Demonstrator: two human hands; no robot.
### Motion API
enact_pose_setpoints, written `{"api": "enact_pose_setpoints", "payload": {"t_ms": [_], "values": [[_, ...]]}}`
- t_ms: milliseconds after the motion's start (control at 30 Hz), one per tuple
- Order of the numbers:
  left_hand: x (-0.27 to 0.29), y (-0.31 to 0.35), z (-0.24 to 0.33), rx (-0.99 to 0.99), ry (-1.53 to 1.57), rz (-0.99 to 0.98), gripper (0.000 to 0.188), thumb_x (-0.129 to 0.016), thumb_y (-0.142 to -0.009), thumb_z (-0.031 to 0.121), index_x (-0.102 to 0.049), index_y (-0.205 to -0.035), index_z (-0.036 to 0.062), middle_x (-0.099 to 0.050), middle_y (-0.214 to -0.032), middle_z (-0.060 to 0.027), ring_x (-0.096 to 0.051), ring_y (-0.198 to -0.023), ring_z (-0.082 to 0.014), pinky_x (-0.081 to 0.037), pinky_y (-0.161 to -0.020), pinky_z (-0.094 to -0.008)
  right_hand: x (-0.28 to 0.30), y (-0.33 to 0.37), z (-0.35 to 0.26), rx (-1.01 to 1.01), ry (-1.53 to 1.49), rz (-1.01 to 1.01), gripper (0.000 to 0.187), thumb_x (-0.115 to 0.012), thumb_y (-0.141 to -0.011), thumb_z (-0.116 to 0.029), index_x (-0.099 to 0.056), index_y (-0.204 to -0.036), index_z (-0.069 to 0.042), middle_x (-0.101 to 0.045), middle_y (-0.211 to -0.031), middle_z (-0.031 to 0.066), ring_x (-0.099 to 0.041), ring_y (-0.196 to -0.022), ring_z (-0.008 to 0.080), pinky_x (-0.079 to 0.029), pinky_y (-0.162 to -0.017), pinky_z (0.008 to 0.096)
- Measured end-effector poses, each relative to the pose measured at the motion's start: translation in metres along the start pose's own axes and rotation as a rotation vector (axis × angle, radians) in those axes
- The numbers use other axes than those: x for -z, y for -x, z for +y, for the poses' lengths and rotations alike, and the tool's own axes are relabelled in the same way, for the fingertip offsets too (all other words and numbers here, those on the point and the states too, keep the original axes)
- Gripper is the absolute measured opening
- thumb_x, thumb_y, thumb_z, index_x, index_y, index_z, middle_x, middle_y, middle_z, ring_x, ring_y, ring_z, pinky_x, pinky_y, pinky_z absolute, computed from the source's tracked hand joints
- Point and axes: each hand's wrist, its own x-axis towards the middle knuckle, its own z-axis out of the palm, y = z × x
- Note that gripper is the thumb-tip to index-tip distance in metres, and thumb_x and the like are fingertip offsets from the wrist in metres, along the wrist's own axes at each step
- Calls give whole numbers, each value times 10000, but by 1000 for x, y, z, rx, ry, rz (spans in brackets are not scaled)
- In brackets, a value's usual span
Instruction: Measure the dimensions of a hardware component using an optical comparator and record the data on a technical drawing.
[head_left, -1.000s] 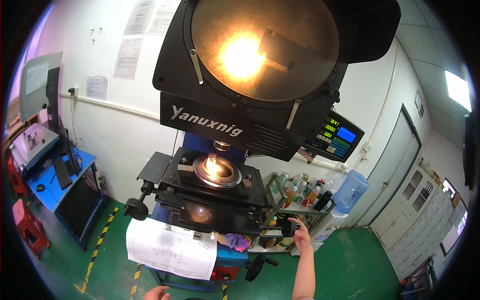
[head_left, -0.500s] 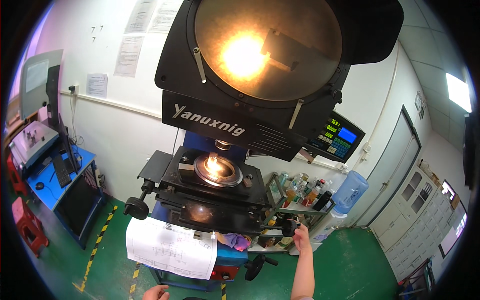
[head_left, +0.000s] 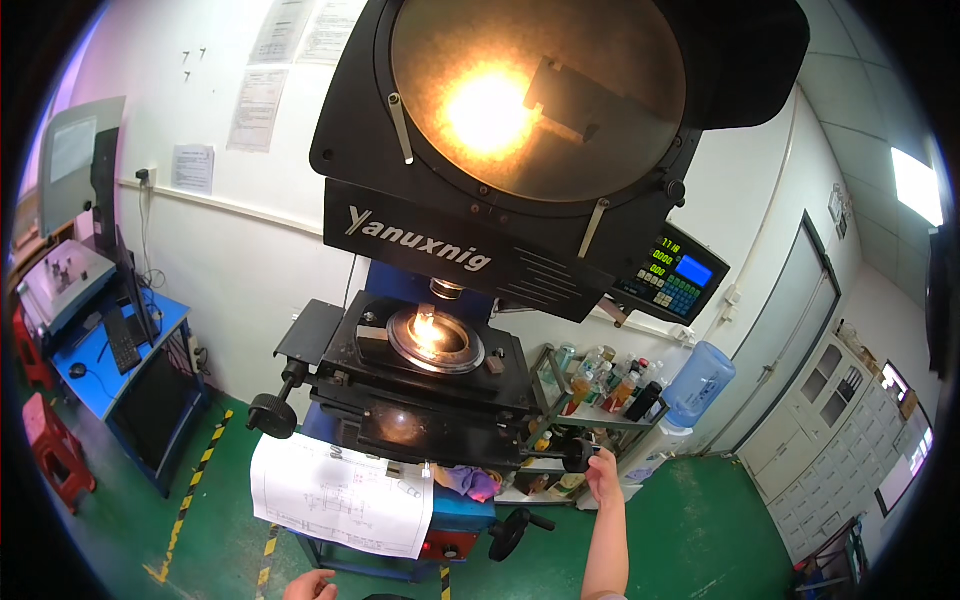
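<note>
My right hand (head_left: 603, 476) has its fingers closed round the black knob (head_left: 578, 455) at the right end of the stage of a large black profile projector (head_left: 410, 215). At the lower edge, my left hand (head_left: 312, 586) is partly cut off; its fingers are loosely bent and apart, with nothing seen in them. On the stage (head_left: 510, 385), a small lit piece (head_left: 425, 318) stands on the round glass plate (head_left: 460, 357), in a bright glow. Its dark, stepped shadow shows on the round screen (head_left: 620, 150) beside a strong yellow-white glare.
Below the stage hang a printed drawing sheet (head_left: 340, 500) and a purple cloth (head_left: 468, 482). A black handwheel (head_left: 510, 535) juts out at front right. A digital readout (head_left: 680, 275) is behind. Right of it stand a bottle shelf (head_left: 610, 405) and water dispenser (head_left: 660, 445); a blue desk (head_left: 100, 385) is left.
The top row of digits on the readout has changed. The shadow's lower edge on the screen looks slightly different. My right hand stays on the knob and my left hand has barely moved.
</note>
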Motion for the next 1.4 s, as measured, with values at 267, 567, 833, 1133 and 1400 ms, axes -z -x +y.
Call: {"api": "enact_pose_setpoints", "payload": {"t_ms": [267, 567, 833, 1133, 1400], "values": [[-1, 0, -4, -25, -18, 17, 288, -468, -768, 205, -494, -1018, 64, -564, -746, -129, -545, -675, -204, -422, -609, -299, 2, 0, 1, -10, -7, 10, 496, -573, -609, -193, -471, -1017, 68, -541, -928, 104, -515, -850, 178, -381, -771, 265], [-3, -1, -8, -40, 0, 17, 289, -467, -765, 205, -495, -1020, 71, -560, -730, -122, -538, -655, -196, -420, -601, -296, -1, 0, 0, 7, -15, 11, 479, -572, -619, -196, -476, -1012, 61, -546, -917, 93, -520, -826, 167, -391, -743, 259], [0, 0, 0, -55, -32, 25, 293, -463, -764, 216, -498, -1017, 73, -550, -682, -115, -526, -608, -197, -410, -562, -305, 6, -1, 7, 5, -18, 49, 422, -567, -625, -179, -492, -972, 50, -553, -872, 84, -526, -783, 154, -402, -700, 244], [5, 2, 0, -13, -28, -7, 291, -462, -764, 216, -497, -1013, 69, -558, -696, -121, -536, -624, -214, -412, -568, -310, 8, 0, 9, 15, 22, 54, 414, -568, -620, -206, -508, -952, 34, -556, -823, 63, -515, -708, 127, -392, -612, 220], [6, 6, 4, 24, -7, -39, 295, -464, -766, 190, -492, -1025, 51, -563, -836, -157, -544, -744, -219, -415, -667, -311, 7, -1, 8, -29, 31, 15, 464, -542, -653, -210, -460, -1052, 10, -541, -920, 69, -525, -821, 146, -414, -708, 250]]}}
